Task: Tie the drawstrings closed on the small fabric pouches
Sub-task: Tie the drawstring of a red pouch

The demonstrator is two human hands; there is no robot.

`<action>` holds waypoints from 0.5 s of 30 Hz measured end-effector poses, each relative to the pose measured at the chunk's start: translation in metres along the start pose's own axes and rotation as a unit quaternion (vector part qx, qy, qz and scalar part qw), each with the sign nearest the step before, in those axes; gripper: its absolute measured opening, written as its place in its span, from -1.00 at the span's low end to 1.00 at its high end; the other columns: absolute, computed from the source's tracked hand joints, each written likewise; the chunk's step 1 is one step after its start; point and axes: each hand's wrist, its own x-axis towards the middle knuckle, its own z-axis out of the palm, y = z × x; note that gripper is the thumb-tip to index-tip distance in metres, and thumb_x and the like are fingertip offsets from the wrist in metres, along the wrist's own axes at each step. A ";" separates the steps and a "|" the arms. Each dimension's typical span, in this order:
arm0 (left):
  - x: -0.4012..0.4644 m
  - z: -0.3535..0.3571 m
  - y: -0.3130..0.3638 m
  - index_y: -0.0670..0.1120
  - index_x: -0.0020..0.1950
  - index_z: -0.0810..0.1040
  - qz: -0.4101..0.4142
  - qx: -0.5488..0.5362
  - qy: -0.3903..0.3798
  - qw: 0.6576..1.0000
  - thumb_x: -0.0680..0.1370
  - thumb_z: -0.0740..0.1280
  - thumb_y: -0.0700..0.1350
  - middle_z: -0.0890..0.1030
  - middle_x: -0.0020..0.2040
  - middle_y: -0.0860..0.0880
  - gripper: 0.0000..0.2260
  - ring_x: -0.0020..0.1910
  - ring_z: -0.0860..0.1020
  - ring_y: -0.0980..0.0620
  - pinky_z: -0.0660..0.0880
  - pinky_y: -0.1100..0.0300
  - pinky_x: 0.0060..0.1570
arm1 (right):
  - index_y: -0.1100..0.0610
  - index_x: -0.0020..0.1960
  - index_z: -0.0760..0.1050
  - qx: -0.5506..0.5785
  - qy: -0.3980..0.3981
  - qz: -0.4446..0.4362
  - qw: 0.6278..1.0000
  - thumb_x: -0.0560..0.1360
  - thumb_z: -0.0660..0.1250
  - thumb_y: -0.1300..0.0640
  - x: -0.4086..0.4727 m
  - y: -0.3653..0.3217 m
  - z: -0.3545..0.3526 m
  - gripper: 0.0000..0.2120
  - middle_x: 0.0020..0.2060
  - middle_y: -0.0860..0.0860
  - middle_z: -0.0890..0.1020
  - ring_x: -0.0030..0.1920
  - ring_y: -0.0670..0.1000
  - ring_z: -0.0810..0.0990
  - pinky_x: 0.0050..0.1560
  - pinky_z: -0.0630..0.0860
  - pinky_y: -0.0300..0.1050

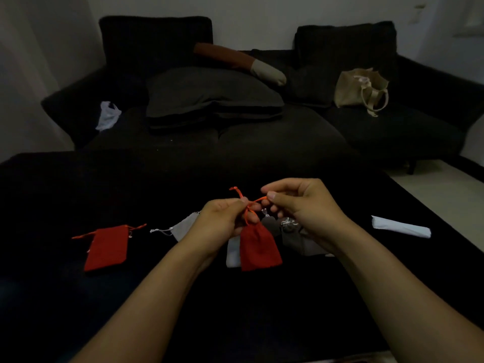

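Both hands pinch the orange drawstring: your left hand point(222, 218) at the held red pouch's point(258, 247) neck, your right hand point(298, 203) pulling one end. A second red pouch point(107, 247) lies untied on the counter point(78, 297).

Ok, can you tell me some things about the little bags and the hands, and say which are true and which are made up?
1. Both hands hold the red pouch by its strings. True: the left hand and right hand pinch the orange drawstring.
2. Another red pouch lies flat to the left. True.
3. The held pouch is grey. False: it is red; the grey pouches lie beneath the hands.
4. The tan bag sits on the dark surface by the pouches. False: it sits on the sofa.
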 end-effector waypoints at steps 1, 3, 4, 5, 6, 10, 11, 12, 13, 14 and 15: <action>0.000 0.000 0.000 -0.17 -0.05 0.66 0.003 -0.017 0.010 1.000 0.65 0.22 -0.11 0.64 -0.28 -0.06 -0.75 -0.25 0.60 0.07 0.54 0.26 -0.21 | 0.34 0.08 0.61 0.010 0.001 0.007 1.000 0.52 0.34 0.37 0.000 -0.001 0.000 -0.84 -0.28 0.15 0.65 -0.39 -0.12 0.56 -0.38 0.49 -0.33; 0.001 -0.001 -0.002 -0.17 -0.04 0.66 0.020 -0.052 0.035 0.998 0.61 0.28 -0.14 0.66 -0.20 -0.08 -0.82 -0.21 0.60 0.06 0.53 0.22 -0.15 | 0.31 0.11 0.59 0.036 -0.013 0.036 0.999 0.49 0.38 0.35 -0.003 -0.003 0.001 -0.80 -0.24 0.19 0.68 -0.38 -0.09 0.59 -0.39 0.51 -0.32; 0.001 -0.002 -0.002 -0.18 -0.07 0.67 0.032 -0.065 0.038 0.997 0.58 0.32 -0.16 0.67 -0.19 -0.10 -0.84 -0.20 0.60 0.05 0.52 0.21 -0.13 | 0.29 0.12 0.58 0.046 -0.030 0.056 0.997 0.48 0.40 0.34 -0.004 -0.004 0.003 -0.78 -0.23 0.20 0.69 -0.38 -0.08 0.61 -0.40 0.51 -0.32; 0.000 -0.003 -0.001 -0.18 -0.10 0.67 0.044 -0.072 0.035 0.996 0.55 0.35 -0.15 0.67 -0.19 -0.10 -0.86 -0.20 0.60 0.05 0.51 0.22 -0.13 | 0.26 0.14 0.57 0.050 -0.053 0.076 0.994 0.47 0.41 0.33 -0.006 -0.004 0.003 -0.76 -0.22 0.19 0.70 -0.37 -0.08 0.62 -0.40 0.51 -0.32; -0.001 -0.004 0.000 -0.18 -0.12 0.67 0.055 -0.066 0.028 0.996 0.53 0.37 -0.14 0.67 -0.20 -0.10 -0.86 -0.21 0.59 0.06 0.52 0.25 -0.16 | 0.24 0.16 0.57 0.048 -0.079 0.097 0.991 0.47 0.42 0.31 -0.007 -0.003 0.003 -0.74 -0.20 0.19 0.71 -0.35 -0.07 0.63 -0.39 0.51 -0.31; -0.006 -0.006 0.005 -0.23 -0.05 0.66 0.079 -0.023 -0.008 0.997 0.53 0.37 -0.20 0.70 -0.18 -0.03 -0.88 -0.22 0.63 0.13 0.54 0.35 -0.23 | 0.20 0.11 0.60 0.017 -0.144 0.135 0.980 0.48 0.42 0.23 -0.009 -0.005 0.003 -0.78 -0.22 0.16 0.71 -0.36 -0.06 0.64 -0.41 0.49 -0.31; -0.007 -0.007 0.006 -0.24 -0.04 0.65 0.082 -0.018 -0.010 0.996 0.51 0.38 -0.23 0.72 -0.15 -0.02 -0.89 -0.19 0.65 0.14 0.55 0.35 -0.21 | 0.21 0.09 0.61 0.014 -0.145 0.137 0.980 0.48 0.42 0.22 -0.009 -0.006 0.004 -0.80 -0.25 0.16 0.70 -0.40 -0.06 0.62 -0.45 0.46 -0.32; -0.008 -0.007 0.008 -0.24 -0.04 0.65 0.085 -0.013 -0.012 0.996 0.50 0.39 -0.25 0.72 -0.13 -0.02 -0.90 -0.17 0.66 0.13 0.56 0.33 -0.18 | 0.22 0.07 0.62 0.008 -0.141 0.135 0.981 0.48 0.42 0.22 -0.010 -0.007 0.004 -0.82 -0.28 0.16 0.69 -0.44 -0.07 0.60 -0.50 0.44 -0.32; -0.010 -0.009 0.009 -0.21 -0.04 0.66 0.084 -0.007 -0.014 0.996 0.47 0.41 -0.26 0.73 -0.12 -0.04 -0.90 -0.15 0.67 0.10 0.57 0.31 -0.16 | 0.23 0.03 0.63 0.000 -0.135 0.132 0.982 0.48 0.43 0.21 -0.011 -0.008 0.004 -0.85 -0.31 0.15 0.67 -0.46 -0.07 0.58 -0.52 0.42 -0.32; -0.011 -0.010 0.011 -0.19 -0.04 0.66 0.081 -0.004 -0.018 0.997 0.44 0.44 -0.26 0.72 -0.13 -0.07 -0.89 -0.14 0.67 0.08 0.58 0.29 -0.14 | 0.22 -0.01 0.64 -0.010 -0.128 0.131 0.983 0.48 0.43 0.21 -0.011 -0.009 0.003 -0.88 -0.34 0.15 0.66 -0.48 -0.07 0.56 -0.54 0.41 -0.32; -0.011 -0.012 0.012 -0.18 -0.03 0.66 0.075 0.000 -0.023 0.997 0.42 0.45 -0.26 0.72 -0.13 -0.09 -0.86 -0.14 0.68 0.06 0.59 0.26 -0.12 | 0.21 -0.05 0.65 -0.015 -0.125 0.133 0.983 0.47 0.44 0.20 -0.010 -0.009 0.002 -0.90 -0.36 0.14 0.65 -0.49 -0.08 0.54 -0.54 0.40 -0.32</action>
